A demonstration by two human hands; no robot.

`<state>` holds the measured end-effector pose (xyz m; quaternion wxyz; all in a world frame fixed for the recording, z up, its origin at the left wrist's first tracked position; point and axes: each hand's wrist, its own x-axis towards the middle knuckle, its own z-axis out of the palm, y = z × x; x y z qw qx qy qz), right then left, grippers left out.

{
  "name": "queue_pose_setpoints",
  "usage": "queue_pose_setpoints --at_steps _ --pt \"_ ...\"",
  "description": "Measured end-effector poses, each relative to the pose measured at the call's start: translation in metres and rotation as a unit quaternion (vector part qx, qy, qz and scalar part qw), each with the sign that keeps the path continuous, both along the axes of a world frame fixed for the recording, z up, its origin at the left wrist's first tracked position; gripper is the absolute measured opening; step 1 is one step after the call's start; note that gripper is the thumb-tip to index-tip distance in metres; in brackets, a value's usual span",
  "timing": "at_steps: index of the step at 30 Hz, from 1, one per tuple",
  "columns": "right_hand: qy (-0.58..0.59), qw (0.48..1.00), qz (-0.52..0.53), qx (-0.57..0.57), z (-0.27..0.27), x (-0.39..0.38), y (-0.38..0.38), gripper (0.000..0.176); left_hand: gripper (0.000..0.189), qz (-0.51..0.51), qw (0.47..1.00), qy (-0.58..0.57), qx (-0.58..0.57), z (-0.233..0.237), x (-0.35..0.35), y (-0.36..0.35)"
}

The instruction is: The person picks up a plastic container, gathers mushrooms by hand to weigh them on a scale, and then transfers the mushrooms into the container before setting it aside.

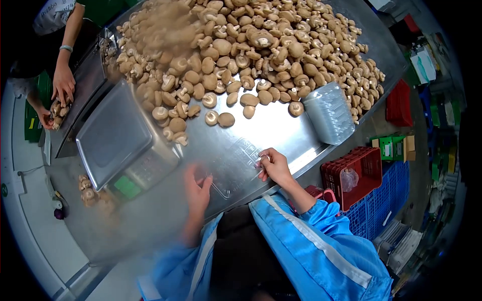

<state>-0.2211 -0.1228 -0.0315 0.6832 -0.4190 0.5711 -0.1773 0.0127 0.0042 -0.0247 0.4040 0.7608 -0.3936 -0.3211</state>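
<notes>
A clear plastic tray (236, 168) lies on the metal table in front of me, between my two hands. My left hand (199, 188) is at the tray's left edge, thumb and fingers apart, blurred by a smear on the view. At the tray's right edge, my right hand (273, 165) has its fingers pinched together on something small and whitish-purple that I cannot make out. Beyond the tray, a large heap of brown mushrooms (241, 55) covers the far part of the table. A stack of clear trays (329, 113) stands to the right of the heap.
A weighing scale (114, 134) with a flat metal plate is on the left. At the upper left a co-worker's hands (63, 83) hold mushrooms. A red crate (351, 175) and blue crates (381, 200) stand right of the table. Loose mushrooms (88, 193) lie below the scale.
</notes>
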Motion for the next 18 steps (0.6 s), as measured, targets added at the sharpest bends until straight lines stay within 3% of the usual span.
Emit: queue_pose_setpoints --at_steps 2,5,8,11,13,17,18 --pt "-0.012 1.0 -0.012 0.01 -0.009 0.006 0.003 0.024 0.058 0.005 0.991 0.117 0.069 -0.001 0.003 -0.003" --pt "-0.02 0.999 -0.02 0.021 0.008 0.021 -0.003 0.029 0.054 0.063 0.955 0.279 0.073 0.011 -0.004 -0.021" --pt "-0.01 0.998 -0.055 -0.001 0.02 0.025 -0.014 0.033 0.048 0.171 0.908 0.366 0.11 0.006 0.003 -0.023" --pt "0.025 0.999 0.029 0.0 0.022 0.035 -0.026 0.04 0.039 0.131 0.83 0.505 0.196 0.024 0.001 -0.033" --pt "0.052 0.996 0.075 -0.002 0.03 0.045 -0.033 0.043 0.033 0.136 0.827 0.518 0.172 0.006 0.01 -0.038" --pt "0.02 0.999 0.044 -0.009 0.02 0.063 -0.066 0.036 0.027 0.128 0.839 0.506 0.156 -0.011 0.036 -0.087" --pt "0.012 1.0 0.02 -0.019 0.01 0.072 -0.076 0.034 0.026 0.115 0.865 0.459 0.165 -0.017 0.044 -0.105"
